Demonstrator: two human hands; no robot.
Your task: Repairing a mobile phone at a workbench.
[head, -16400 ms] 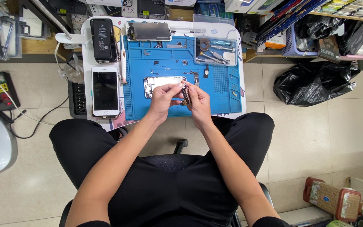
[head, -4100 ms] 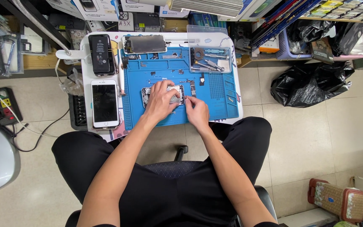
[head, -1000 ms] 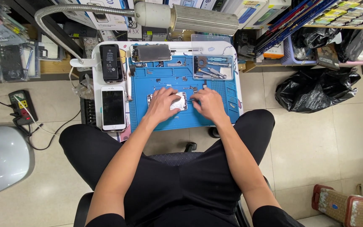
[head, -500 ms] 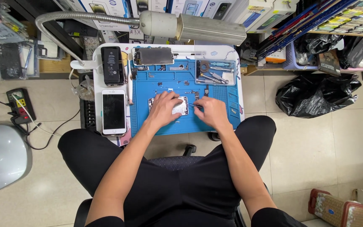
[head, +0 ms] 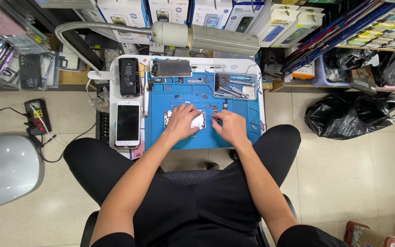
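On the blue repair mat (head: 197, 137) our left hand (head: 182, 122) presses flat and open on the opened phone (head: 196, 121); our right hand (head: 228, 127), pulled back from beside it, now pinches a thin tool (head: 213, 118) at the phone's edge

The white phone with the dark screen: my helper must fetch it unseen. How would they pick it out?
Start at the blue work mat on the small white table. Left of the mat lie two devices: the white phone is the nearer one, white-framed with a dark screen, while the black device sits beyond it.
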